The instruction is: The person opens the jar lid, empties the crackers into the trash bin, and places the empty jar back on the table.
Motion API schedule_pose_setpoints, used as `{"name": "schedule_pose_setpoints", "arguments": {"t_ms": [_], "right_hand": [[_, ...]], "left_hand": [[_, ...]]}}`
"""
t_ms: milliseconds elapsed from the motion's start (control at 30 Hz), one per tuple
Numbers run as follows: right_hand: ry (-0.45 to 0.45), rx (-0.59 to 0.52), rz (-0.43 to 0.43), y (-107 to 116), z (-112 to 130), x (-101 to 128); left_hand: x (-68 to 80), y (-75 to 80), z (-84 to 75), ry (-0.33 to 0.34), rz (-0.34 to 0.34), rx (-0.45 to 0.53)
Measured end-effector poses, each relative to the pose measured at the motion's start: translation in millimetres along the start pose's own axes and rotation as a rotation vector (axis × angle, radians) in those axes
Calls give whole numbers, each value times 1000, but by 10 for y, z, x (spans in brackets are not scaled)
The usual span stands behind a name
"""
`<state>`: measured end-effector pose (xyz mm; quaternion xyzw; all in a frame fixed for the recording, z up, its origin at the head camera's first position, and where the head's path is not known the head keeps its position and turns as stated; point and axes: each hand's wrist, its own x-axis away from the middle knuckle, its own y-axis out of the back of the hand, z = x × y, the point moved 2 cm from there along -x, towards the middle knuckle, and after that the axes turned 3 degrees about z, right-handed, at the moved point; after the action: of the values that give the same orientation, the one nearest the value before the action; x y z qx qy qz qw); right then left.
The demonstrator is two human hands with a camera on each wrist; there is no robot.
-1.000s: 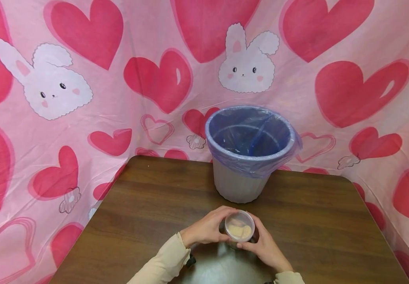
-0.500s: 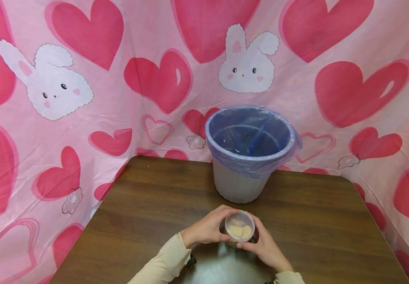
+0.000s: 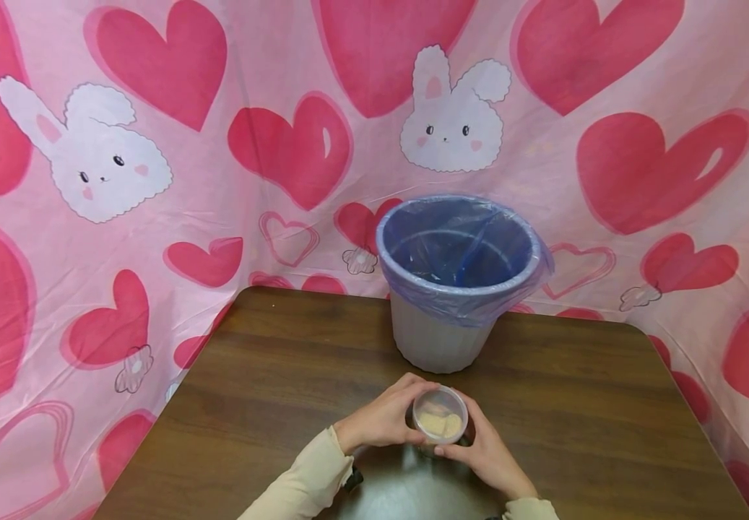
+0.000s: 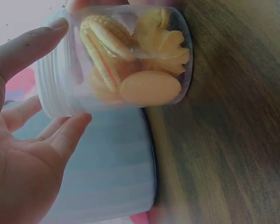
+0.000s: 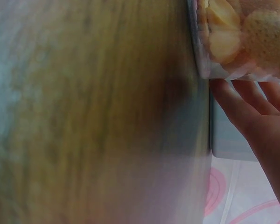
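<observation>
Both hands hold a clear plastic jar [image 3: 440,414] of cookies upright over the table near its front. My left hand [image 3: 383,417] grips it on the left, thumb and fingers around the ridged, whitish top, as the left wrist view shows. On the other side my right hand [image 3: 492,453] holds the jar, thumb in front, fingers behind. Sandwich cookies, a swirled cookie and smooth oval ones show through the wall of the jar [image 4: 130,58] in the left wrist view. The right wrist view shows the fingers [image 5: 233,100] against the jar's side [image 5: 245,39].
Behind the jar stands a pale ribbed bin [image 3: 439,339] with a blue-violet bag liner [image 3: 465,300] folded over its rim. Brown wood-grain table [image 3: 283,361] lies under both. A pink cloth [image 3: 270,58] with hearts and bunnies hangs around the table.
</observation>
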<state>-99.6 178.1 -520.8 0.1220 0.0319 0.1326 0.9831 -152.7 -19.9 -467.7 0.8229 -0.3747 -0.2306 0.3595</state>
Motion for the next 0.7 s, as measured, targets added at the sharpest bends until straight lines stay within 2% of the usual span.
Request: {"name": "schedule_pose_setpoints", "arguments": {"t_ms": [367,700], "right_hand": [[7,-4,-4,8,-8,-4],[-5,-18,-6,6,-24,-6]], "left_hand": [[-46,-9,-25,-9,24,2],[-86,-40,-54,-27,19,3]]}}
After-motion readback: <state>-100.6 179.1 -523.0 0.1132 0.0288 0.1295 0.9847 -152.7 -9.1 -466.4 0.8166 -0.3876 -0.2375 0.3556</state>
